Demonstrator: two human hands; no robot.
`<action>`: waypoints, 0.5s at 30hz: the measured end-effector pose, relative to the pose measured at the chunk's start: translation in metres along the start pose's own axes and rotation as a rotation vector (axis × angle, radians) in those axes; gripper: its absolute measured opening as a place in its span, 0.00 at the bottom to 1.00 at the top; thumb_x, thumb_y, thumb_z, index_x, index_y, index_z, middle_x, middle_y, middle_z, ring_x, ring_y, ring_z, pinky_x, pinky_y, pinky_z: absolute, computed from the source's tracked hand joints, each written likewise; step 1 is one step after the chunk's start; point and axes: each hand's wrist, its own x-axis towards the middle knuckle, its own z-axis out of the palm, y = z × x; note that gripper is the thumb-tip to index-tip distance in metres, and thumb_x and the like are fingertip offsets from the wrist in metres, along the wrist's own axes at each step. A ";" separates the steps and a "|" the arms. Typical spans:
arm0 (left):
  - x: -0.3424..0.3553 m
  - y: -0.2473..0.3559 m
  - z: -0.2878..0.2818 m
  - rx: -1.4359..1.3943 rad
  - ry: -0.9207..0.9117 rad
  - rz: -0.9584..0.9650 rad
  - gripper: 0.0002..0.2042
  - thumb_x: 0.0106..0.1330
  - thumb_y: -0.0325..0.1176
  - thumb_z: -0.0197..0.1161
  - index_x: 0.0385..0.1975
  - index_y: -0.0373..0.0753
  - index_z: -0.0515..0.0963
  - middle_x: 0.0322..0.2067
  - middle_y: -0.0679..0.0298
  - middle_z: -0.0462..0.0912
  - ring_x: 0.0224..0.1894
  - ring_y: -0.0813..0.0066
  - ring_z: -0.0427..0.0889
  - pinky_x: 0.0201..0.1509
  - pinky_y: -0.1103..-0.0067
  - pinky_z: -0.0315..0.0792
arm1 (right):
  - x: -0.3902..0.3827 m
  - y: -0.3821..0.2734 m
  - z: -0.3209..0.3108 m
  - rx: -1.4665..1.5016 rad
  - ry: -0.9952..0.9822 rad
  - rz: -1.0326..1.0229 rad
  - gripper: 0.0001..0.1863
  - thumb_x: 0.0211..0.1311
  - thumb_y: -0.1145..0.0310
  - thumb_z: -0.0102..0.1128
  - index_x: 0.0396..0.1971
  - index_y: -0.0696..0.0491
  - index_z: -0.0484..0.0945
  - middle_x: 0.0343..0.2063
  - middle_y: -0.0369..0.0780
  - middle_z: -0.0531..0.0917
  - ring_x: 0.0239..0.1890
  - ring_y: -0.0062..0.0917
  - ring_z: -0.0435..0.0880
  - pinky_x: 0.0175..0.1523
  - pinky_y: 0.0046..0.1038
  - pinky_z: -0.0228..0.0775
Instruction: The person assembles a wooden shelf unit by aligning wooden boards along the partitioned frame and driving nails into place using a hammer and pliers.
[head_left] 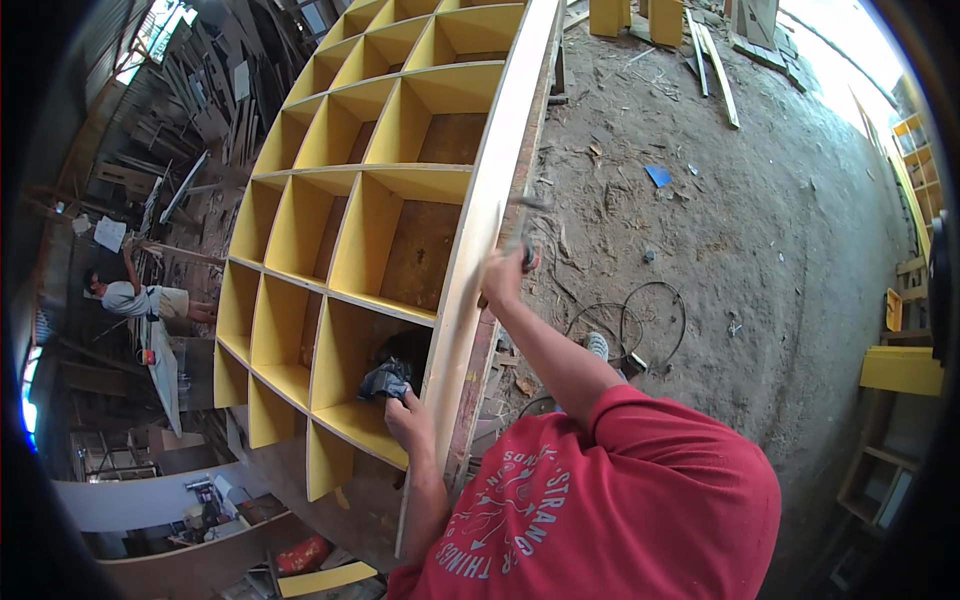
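A large yellow wooden shelf unit (400, 170), divided into many square compartments, fills the left middle, with a pale wooden board (490, 190) along its right edge. Inside one of the nearest compartments, my left hand (408, 420) is closed on a crumpled dark plastic bag (385, 380); its contents cannot be seen. My right hand (503, 275) is at the outer side of the pale board, gripping what looks like a hammer (530, 203). Motion smears the tool, and its handle is partly hidden by the fingers.
Leaves, a blue scrap (658, 176) and a looped black cable (680, 310) lie on the dirt floor to the right. Another person (130, 298) stands at far left near stacked boards (225, 90). Yellow panels (900, 370) are at far right.
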 end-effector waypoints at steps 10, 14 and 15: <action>-0.003 -0.006 0.007 -0.028 0.019 -0.012 0.15 0.75 0.33 0.61 0.46 0.24 0.82 0.44 0.37 0.87 0.49 0.37 0.85 0.53 0.58 0.76 | 0.008 0.003 -0.045 0.117 -0.147 0.060 0.30 0.78 0.66 0.55 0.74 0.54 0.58 0.27 0.40 0.79 0.19 0.29 0.77 0.22 0.33 0.72; 0.001 0.000 0.004 -0.026 0.001 0.010 0.16 0.75 0.35 0.61 0.45 0.22 0.82 0.43 0.37 0.87 0.47 0.35 0.84 0.51 0.57 0.75 | 0.030 0.028 -0.075 0.033 -0.041 -0.164 0.22 0.77 0.63 0.58 0.63 0.56 0.67 0.27 0.41 0.79 0.20 0.29 0.78 0.23 0.34 0.71; -0.002 0.004 -0.002 -0.020 0.021 -0.022 0.17 0.76 0.35 0.61 0.44 0.21 0.81 0.41 0.37 0.86 0.45 0.37 0.85 0.50 0.57 0.74 | 0.027 0.022 -0.083 0.004 0.001 -0.175 0.19 0.76 0.62 0.60 0.58 0.56 0.70 0.27 0.41 0.80 0.20 0.29 0.79 0.25 0.36 0.71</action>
